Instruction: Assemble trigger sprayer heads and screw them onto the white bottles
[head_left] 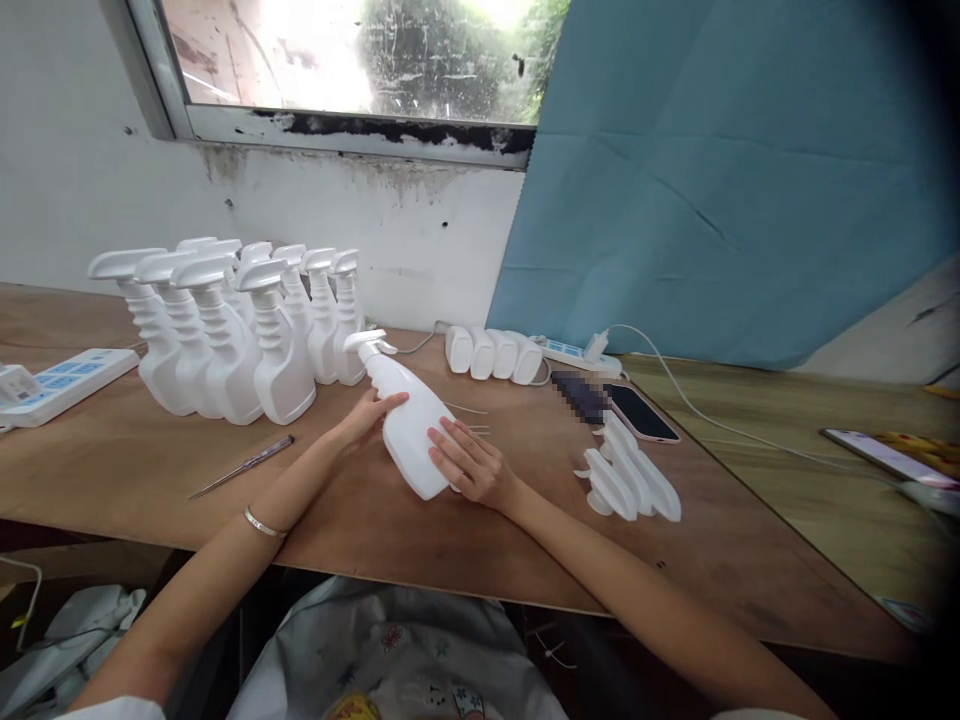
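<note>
A white spray bottle (415,432) with its trigger head fitted is tilted to the left above the table, between both my hands. My left hand (369,415) grips it at the neck, thumb across the front. Lower down, my right hand (474,462) wraps its fingers over the body near the base. Thin white tubes (471,410) lie on the table just behind the bottle, partly hidden by it. Loose white trigger heads (626,475) rest to the right of my right hand. A screwdriver (241,467) lies beside my left forearm.
Several assembled spray bottles (225,340) stand at the back left near a power strip (79,382). White bottle-shaped pieces (493,355) lie in a row at the back. Phones (641,412) and another power strip (577,352) with a cable sit at the right. The brown table (360,530) ends near my lap.
</note>
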